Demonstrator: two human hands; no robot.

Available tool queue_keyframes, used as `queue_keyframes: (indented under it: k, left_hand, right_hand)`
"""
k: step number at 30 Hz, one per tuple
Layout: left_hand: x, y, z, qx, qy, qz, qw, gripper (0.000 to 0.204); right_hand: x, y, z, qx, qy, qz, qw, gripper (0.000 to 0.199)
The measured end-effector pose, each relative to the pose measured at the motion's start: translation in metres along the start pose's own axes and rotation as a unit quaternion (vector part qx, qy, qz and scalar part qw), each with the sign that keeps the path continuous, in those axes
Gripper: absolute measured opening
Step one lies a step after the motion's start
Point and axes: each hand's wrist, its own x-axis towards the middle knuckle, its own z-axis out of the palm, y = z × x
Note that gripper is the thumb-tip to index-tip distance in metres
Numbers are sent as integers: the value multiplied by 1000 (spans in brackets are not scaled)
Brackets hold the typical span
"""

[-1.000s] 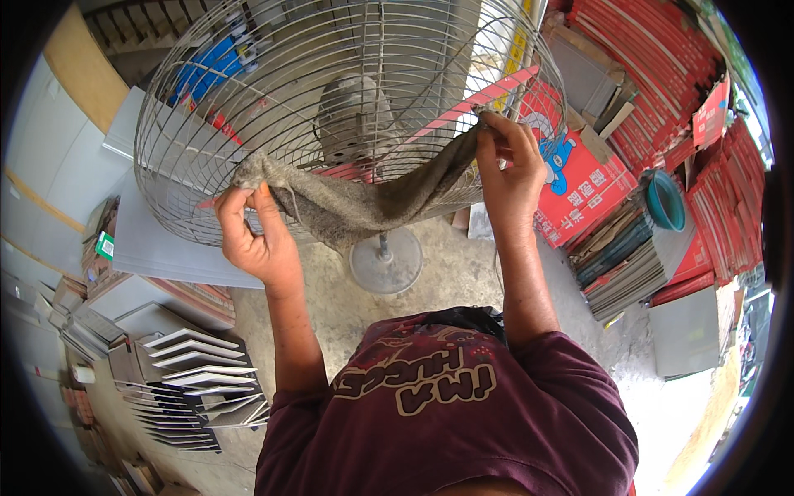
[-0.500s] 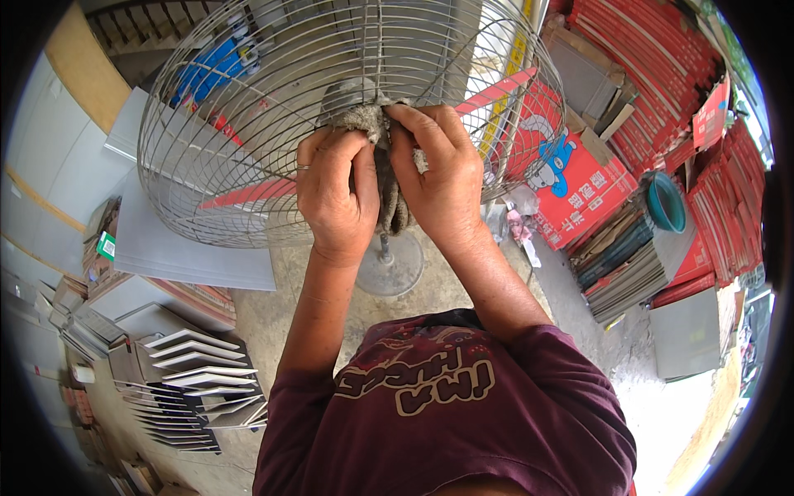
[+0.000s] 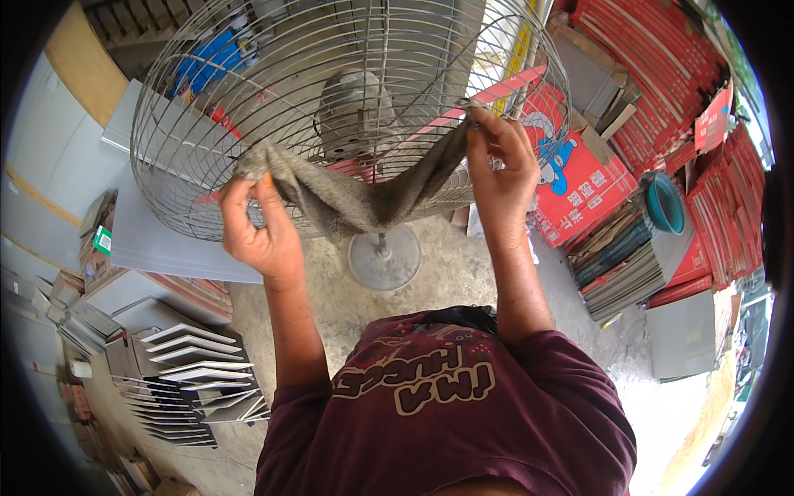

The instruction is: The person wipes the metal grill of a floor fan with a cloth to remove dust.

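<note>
A grey-brown cloth [image 3: 376, 202] is stretched between my two hands and sags in the middle. My left hand [image 3: 260, 223] pinches one end of it, near the lower left of the fan's wire cage. The other end is pinched in my right hand [image 3: 503, 161], at the cage's right side. Behind the cloth stands a large pedestal fan [image 3: 273, 99] with a round wire guard and red blades. Its grey motor housing [image 3: 356, 116] shows above the cloth, and its round base [image 3: 385, 260] rests on the concrete floor.
To the right, red flattened cartons [image 3: 641, 74] are stacked high, with a teal basin [image 3: 664, 203] by them. Grey panels [image 3: 174, 223] lie on the left. Lower left, a rack of tile samples [image 3: 198, 372] stands on the floor.
My hands have moved apart from the fan's centre, left and right. The bunched cloth has been spread out between them, and the motor housing has come into view.
</note>
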Motion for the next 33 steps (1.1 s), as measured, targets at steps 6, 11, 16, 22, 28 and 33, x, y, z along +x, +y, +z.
queue_keyframes:
  k: [6, 11, 16, 22, 28, 33]
  left_hand:
    - [-7, -5, -11, -43, 9, -63, 997, 11]
    - [-18, 15, 5, -116, 18, -69, 991, 17]
    - [-14, 42, 44, -61, -75, 115, 989, 20]
    - [-10, 45, 60, -21, -111, 162, 980, 20]
    - [-10, 46, 55, -17, -114, 138, 984, 22]
    - [-4, 51, 52, -4, -130, 140, 982, 23]
  right_hand:
    - [-4, 16, -7, 24, 24, 40, 999, 26]
    - [-3, 17, -5, 34, 18, 51, 998, 25]
    - [-5, 17, -8, 25, 16, 56, 998, 24]
    - [-2, 15, -11, 53, 7, 68, 996, 25]
    - [-6, -9, -9, 77, -30, 21, 996, 28]
    - [-5, -32, 15, 57, -83, -33, 994, 26]
